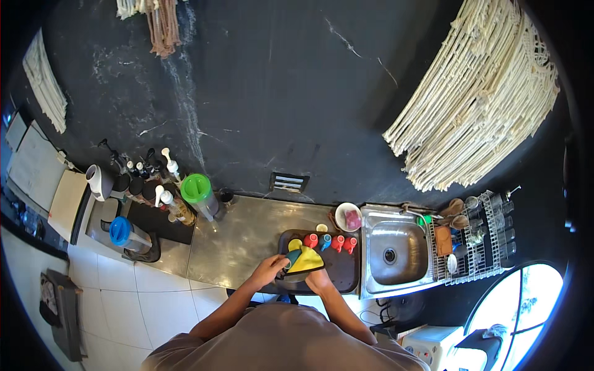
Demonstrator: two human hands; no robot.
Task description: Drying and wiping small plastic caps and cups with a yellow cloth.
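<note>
My left hand (269,271) grips a teal cup (292,258) above the near side of a dark tray (344,274). My right hand (318,281) holds a yellow cloth with a dark edge (310,259), which lies against the cup and hides part of it. Behind my hands, on the tray, stands a row of small cups: a red cup (311,240), a blue cup (325,241), then two more red cups (338,243). At the left of that row sits a round yellow item (294,244), partly hidden.
Right of the tray is a steel sink (399,252), then a wire dish rack (482,250) with glasses. A white bowl (343,209) with something pink and a small cream-coloured item (321,227) stand behind. Leftward are a green-lidded jug (197,190), pump bottles (178,208) and a blue-lidded blender jar (127,234).
</note>
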